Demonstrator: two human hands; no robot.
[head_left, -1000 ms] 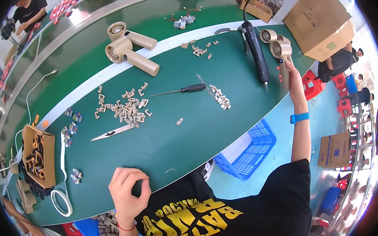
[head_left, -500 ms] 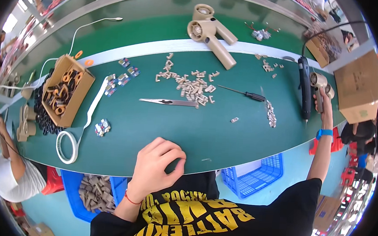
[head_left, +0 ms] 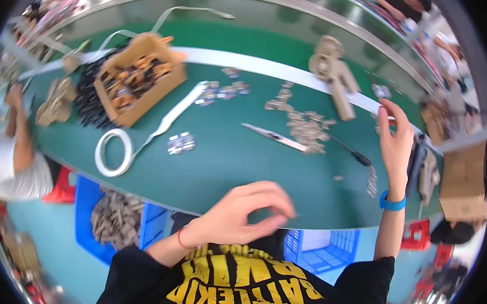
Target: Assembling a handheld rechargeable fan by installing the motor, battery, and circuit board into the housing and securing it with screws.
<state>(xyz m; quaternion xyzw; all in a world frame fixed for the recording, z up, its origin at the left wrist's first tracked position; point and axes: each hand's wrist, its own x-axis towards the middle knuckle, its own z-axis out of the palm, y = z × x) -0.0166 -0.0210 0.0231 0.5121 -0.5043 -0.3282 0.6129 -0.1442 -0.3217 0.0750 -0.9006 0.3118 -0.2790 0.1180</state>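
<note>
My left hand (head_left: 245,210) hovers over the front edge of the green table (head_left: 214,178). Its fingers curl round toward the thumb, the tips nearly meeting; whether anything small sits between them is hidden. My right hand (head_left: 396,142) is raised at the right side of the table, thumb and fingers apart, holding nothing. Beside its wrist lie a dark electric screwdriver (head_left: 415,159) and a beige handheld fan (head_left: 429,177). Left of it are a black-handled screwdriver (head_left: 360,158), a pile of small beige parts (head_left: 307,129) and tweezers (head_left: 275,136).
Two beige fans (head_left: 341,96) lie at the back. Circuit boards (head_left: 181,143), a white tape roll (head_left: 114,152) and a cardboard box of orange and black parts (head_left: 173,72) are left. Blue crates (head_left: 152,227) stand below the table's edge. Another person (head_left: 14,163) sits at far left.
My right hand has let go of the beige fan at the right and moved left and away from it. The whole view has shifted, and my left hand appears farther right.
</note>
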